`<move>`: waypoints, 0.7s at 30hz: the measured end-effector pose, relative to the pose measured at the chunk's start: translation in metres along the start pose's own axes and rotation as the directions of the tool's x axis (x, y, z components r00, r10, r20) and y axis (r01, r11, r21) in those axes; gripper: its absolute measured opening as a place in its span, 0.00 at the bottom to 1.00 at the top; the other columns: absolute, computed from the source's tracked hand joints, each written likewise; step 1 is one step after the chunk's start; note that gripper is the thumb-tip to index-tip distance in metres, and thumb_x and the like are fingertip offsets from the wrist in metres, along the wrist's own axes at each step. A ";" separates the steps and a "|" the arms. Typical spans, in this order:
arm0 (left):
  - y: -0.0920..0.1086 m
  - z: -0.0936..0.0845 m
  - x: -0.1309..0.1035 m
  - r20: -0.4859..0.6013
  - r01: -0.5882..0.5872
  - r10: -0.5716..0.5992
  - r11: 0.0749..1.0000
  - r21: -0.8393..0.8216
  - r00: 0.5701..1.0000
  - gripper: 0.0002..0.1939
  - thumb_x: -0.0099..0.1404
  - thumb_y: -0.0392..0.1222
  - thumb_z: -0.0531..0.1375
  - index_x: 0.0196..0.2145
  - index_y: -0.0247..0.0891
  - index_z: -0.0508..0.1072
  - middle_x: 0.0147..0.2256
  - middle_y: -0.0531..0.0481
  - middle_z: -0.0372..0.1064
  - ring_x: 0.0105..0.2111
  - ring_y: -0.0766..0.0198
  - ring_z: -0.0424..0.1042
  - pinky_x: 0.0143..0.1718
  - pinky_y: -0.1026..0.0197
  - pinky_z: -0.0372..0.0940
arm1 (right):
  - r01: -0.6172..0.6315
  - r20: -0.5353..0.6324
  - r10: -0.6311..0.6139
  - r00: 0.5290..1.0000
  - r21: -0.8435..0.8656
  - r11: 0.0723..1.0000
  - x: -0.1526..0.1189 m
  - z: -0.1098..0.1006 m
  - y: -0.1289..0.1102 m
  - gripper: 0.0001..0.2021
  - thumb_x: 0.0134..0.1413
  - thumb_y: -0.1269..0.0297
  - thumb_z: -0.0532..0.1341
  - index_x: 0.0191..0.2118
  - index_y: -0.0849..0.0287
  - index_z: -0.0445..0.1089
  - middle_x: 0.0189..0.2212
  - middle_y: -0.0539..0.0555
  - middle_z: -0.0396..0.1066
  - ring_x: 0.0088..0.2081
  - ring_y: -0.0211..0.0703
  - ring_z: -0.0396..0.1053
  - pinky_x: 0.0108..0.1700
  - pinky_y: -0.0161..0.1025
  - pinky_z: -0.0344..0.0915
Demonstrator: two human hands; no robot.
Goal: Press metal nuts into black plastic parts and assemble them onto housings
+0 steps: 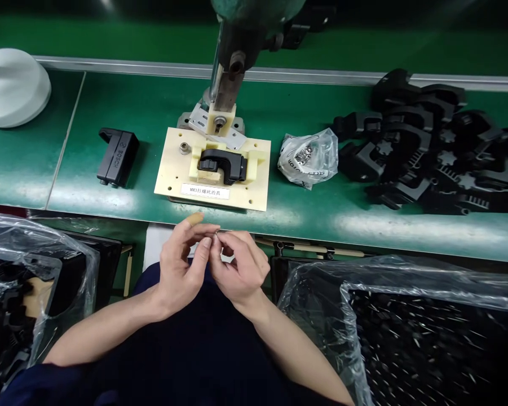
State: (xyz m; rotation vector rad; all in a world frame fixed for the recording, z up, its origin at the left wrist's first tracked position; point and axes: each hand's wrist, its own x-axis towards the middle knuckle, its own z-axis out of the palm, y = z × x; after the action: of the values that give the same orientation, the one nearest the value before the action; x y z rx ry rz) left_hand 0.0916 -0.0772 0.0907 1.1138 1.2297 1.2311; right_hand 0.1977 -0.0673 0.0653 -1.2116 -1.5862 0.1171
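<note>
My left hand (181, 265) and my right hand (239, 262) meet in front of the bench edge, fingertips pinched together. Between them shows a tiny shiny metal piece (216, 233), too small to tell its kind. A tan covering wraps one left fingertip. Just beyond the hands, a cream fixture plate (169, 180) with a printed label lies on the bench. In its nest sits a black curved plastic part (232, 163), under the vertical head of a press-like machine (230, 84). To the right stands a clear plastic bag (321, 163) of small metal pieces.
A black BOSCH-marked plastic part (118, 158) stands left on the green bench (152, 107). Several black parts (418, 135) are heaped at right. Plastic-lined bins with black parts flank my lap, one left (80, 254), one right (313, 293). A white round base (17, 90) stands far left.
</note>
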 end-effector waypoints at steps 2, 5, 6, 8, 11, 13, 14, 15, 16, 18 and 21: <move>0.000 -0.002 -0.002 0.005 0.019 -0.019 1.000 -0.004 1.000 0.15 0.66 0.37 0.58 0.50 0.42 0.66 0.42 0.46 0.76 0.42 0.60 0.76 0.45 0.57 0.71 | 0.036 0.011 -0.036 0.999 -0.021 0.999 -0.002 0.003 0.000 0.09 0.52 0.78 0.61 0.37 0.58 0.68 0.28 0.54 0.72 0.27 0.39 0.71 0.25 0.34 0.69; 0.000 -0.005 0.001 -0.012 0.100 -0.101 0.992 -0.078 0.995 0.16 0.63 0.38 0.62 0.49 0.42 0.67 0.40 0.47 0.76 0.42 0.59 0.76 0.44 0.57 0.71 | -0.030 0.038 0.027 0.999 0.078 0.996 -0.003 0.003 -0.003 0.10 0.52 0.79 0.60 0.39 0.58 0.70 0.30 0.54 0.73 0.29 0.40 0.72 0.27 0.35 0.70; 0.000 -0.006 0.003 -0.017 0.126 -0.129 0.985 -0.119 0.992 0.17 0.62 0.38 0.63 0.49 0.41 0.67 0.38 0.48 0.76 0.41 0.60 0.76 0.43 0.58 0.71 | -0.075 0.055 0.068 0.996 0.137 0.988 -0.003 0.002 -0.004 0.10 0.53 0.79 0.60 0.39 0.58 0.70 0.30 0.54 0.73 0.29 0.39 0.72 0.28 0.35 0.70; 0.000 -0.006 0.007 -0.016 0.167 -0.175 0.961 -0.220 0.985 0.18 0.60 0.38 0.65 0.48 0.41 0.68 0.35 0.51 0.76 0.36 0.62 0.76 0.41 0.59 0.71 | -0.168 0.108 0.145 0.983 0.247 0.954 -0.001 -0.001 -0.008 0.10 0.53 0.78 0.59 0.38 0.58 0.71 0.30 0.52 0.72 0.28 0.38 0.71 0.28 0.35 0.70; -0.001 -0.005 0.013 -0.010 0.226 -0.247 0.904 -0.363 0.969 0.18 0.58 0.38 0.66 0.46 0.40 0.68 0.31 0.53 0.76 0.30 0.67 0.74 0.37 0.62 0.69 | -0.255 0.146 0.220 0.965 0.304 0.918 0.002 -0.007 -0.011 0.08 0.54 0.76 0.59 0.37 0.58 0.72 0.30 0.51 0.71 0.27 0.36 0.69 0.27 0.34 0.68; -0.002 -0.004 0.016 -0.022 0.260 -0.295 0.872 -0.415 0.955 0.19 0.56 0.37 0.68 0.45 0.38 0.69 0.30 0.53 0.76 0.27 0.68 0.72 0.34 0.63 0.68 | -0.282 0.130 0.255 0.958 0.285 0.916 0.005 -0.010 -0.011 0.06 0.54 0.75 0.59 0.35 0.58 0.70 0.29 0.51 0.69 0.27 0.36 0.68 0.26 0.33 0.66; -0.002 -0.004 0.018 -0.027 0.272 -0.313 0.862 -0.427 0.949 0.20 0.55 0.37 0.68 0.45 0.37 0.69 0.29 0.53 0.77 0.26 0.69 0.72 0.32 0.64 0.67 | -0.292 0.128 0.267 0.955 0.269 0.918 0.006 -0.011 -0.009 0.05 0.54 0.75 0.59 0.34 0.58 0.70 0.28 0.50 0.68 0.27 0.35 0.67 0.25 0.33 0.65; -0.003 -0.004 0.019 -0.030 0.280 -0.323 0.858 -0.431 0.946 0.20 0.55 0.37 0.68 0.44 0.37 0.69 0.29 0.52 0.77 0.26 0.69 0.72 0.31 0.64 0.67 | -0.300 0.138 0.273 0.952 0.252 0.920 0.007 -0.012 -0.008 0.05 0.55 0.75 0.59 0.34 0.58 0.69 0.28 0.50 0.67 0.26 0.35 0.66 0.25 0.33 0.65; -0.003 -0.004 0.020 -0.030 0.283 -0.326 0.859 -0.427 0.945 0.20 0.55 0.36 0.68 0.44 0.36 0.69 0.29 0.52 0.77 0.26 0.69 0.72 0.31 0.65 0.66 | -0.306 0.161 0.274 0.948 0.235 0.922 0.008 -0.012 -0.007 0.04 0.55 0.74 0.59 0.33 0.58 0.69 0.27 0.50 0.66 0.26 0.35 0.65 0.24 0.33 0.64; -0.002 -0.004 0.020 -0.026 0.275 -0.309 0.877 -0.395 0.951 0.19 0.55 0.36 0.68 0.44 0.36 0.69 0.29 0.52 0.77 0.25 0.69 0.72 0.31 0.65 0.67 | -0.312 0.212 0.270 0.939 0.199 0.929 0.010 -0.013 -0.005 0.04 0.56 0.74 0.59 0.33 0.59 0.68 0.26 0.49 0.66 0.24 0.33 0.63 0.23 0.33 0.63; 0.001 -0.006 0.016 -0.036 0.233 -0.253 0.931 -0.282 0.967 0.18 0.56 0.36 0.67 0.44 0.37 0.70 0.29 0.53 0.78 0.28 0.68 0.74 0.34 0.64 0.69 | -0.288 0.241 0.245 0.939 0.159 0.945 0.012 -0.014 -0.005 0.04 0.55 0.74 0.60 0.32 0.59 0.68 0.26 0.49 0.66 0.22 0.31 0.60 0.22 0.32 0.61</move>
State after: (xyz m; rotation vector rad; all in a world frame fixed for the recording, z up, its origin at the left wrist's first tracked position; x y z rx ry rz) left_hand 0.0845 -0.0611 0.0902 0.6959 1.1686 1.2149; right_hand 0.2063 -0.0675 0.0823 -1.2895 -1.5466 0.5851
